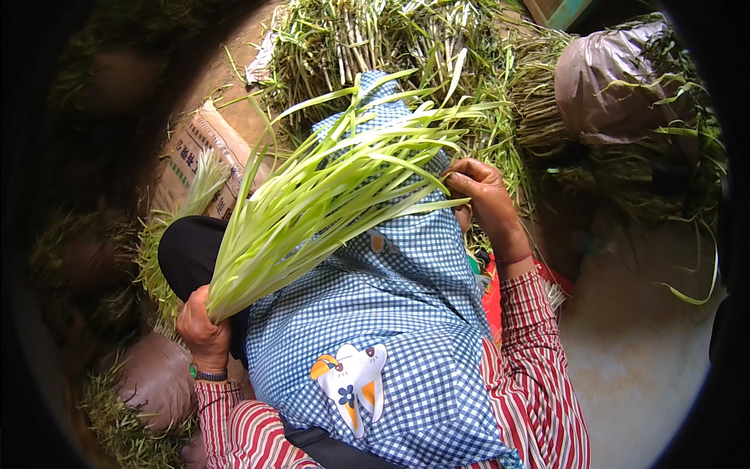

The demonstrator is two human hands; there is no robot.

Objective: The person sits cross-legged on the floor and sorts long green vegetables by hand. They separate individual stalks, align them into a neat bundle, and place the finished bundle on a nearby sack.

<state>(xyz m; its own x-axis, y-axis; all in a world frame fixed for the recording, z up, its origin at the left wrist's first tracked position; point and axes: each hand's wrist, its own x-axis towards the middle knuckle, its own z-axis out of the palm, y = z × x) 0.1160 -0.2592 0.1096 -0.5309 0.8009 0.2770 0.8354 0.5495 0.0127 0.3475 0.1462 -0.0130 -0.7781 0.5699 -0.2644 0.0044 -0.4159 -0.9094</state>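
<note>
My left hand (202, 325) is closed around the pale base of a bunch of long, flat yellow-green leaves (316, 205), which look like chives. The leaves fan out up and to the right across my lap, over a blue-and-white checked apron (375, 305). At the right edge of the fan is my right hand (477, 184), its thumb and forefinger pinched together on a leaf tip; the rest of its fingers are curled and partly hidden.
A heap of green stalks (375, 41) lies ahead. Plastic-wrapped bundles stand at right (609, 82) and lower left (155, 375). Left of the apron, more pale leaves (202, 182) lie on a printed sack (193, 158). Something red (495, 299) shows beside my right forearm.
</note>
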